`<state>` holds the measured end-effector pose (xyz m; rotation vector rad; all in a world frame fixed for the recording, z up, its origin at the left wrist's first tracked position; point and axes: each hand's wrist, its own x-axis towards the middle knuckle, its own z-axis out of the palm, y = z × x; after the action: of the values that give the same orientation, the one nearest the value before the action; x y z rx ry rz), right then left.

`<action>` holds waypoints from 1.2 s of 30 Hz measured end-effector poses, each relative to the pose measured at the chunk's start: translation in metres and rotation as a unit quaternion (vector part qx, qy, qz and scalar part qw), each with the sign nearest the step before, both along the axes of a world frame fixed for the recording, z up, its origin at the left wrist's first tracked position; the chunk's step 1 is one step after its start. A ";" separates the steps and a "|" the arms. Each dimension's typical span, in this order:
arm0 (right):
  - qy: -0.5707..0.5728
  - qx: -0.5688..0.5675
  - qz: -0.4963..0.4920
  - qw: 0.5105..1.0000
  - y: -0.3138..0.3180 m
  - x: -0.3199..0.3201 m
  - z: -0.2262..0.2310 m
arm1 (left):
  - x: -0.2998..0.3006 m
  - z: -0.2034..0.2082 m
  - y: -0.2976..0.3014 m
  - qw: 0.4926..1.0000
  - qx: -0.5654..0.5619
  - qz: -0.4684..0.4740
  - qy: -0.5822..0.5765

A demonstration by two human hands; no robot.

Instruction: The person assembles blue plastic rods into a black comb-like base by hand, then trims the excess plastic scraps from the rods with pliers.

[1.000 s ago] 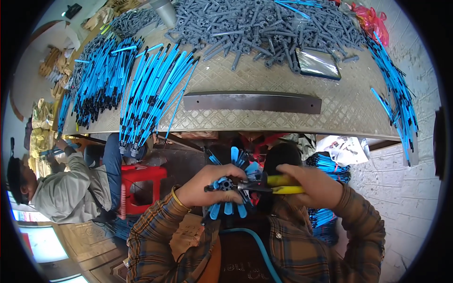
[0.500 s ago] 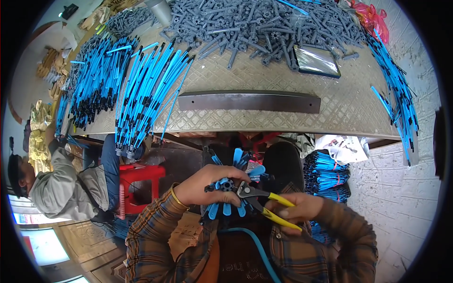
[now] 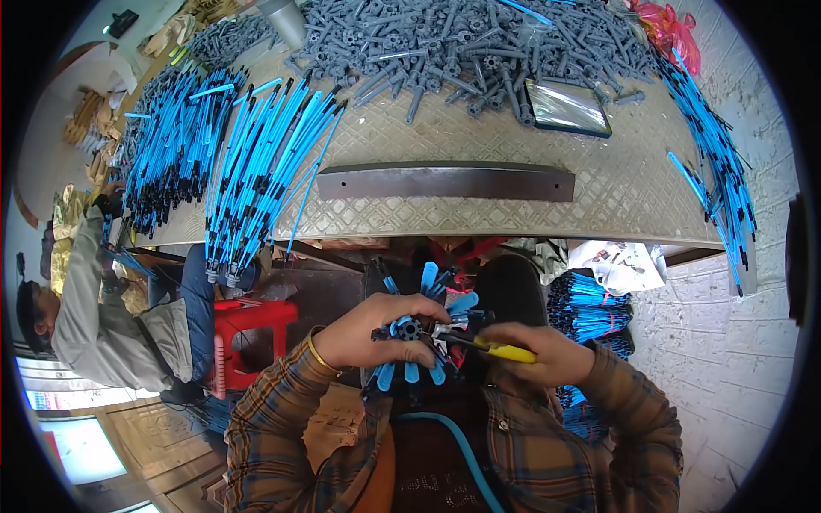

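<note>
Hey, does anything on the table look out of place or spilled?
No clear spill. A blue strip seems stray, though: it lies on the gray parts heap at the far side of the table, apart from the blue bunches.

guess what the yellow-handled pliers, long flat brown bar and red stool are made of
Yellow-handled pliers: head probably metal, given its grey sheen; smooth yellow handles perhaps plastic or rubber.
Long flat brown bar: likely satin metal, judging by crisp edges and round holes.
Red stool: probably glossy moulded plastic, from its even colour.
</note>
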<state>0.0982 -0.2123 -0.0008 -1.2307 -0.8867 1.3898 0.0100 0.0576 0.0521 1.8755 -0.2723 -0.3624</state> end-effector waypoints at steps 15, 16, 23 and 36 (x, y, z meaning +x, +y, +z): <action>-0.088 -0.020 0.030 0.996 -0.004 0.004 0.020 | -0.001 -0.008 -0.002 1.000 0.014 0.003 -0.012; -0.104 -0.012 0.014 0.994 -0.003 0.002 0.019 | -0.001 -0.008 -0.002 1.000 0.017 0.009 -0.018; -0.028 -0.048 -0.067 0.996 -0.009 -0.013 -0.005 | -0.002 -0.011 -0.002 0.999 0.003 -0.006 -0.034; 0.193 -0.042 -0.047 0.979 -0.008 -0.013 -0.004 | -0.002 -0.011 0.006 0.999 -0.031 0.013 0.000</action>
<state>0.0847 -0.2200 -0.0046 -1.0009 -0.4994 1.5344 0.0076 0.0632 0.0409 1.8156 -0.2569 -0.3329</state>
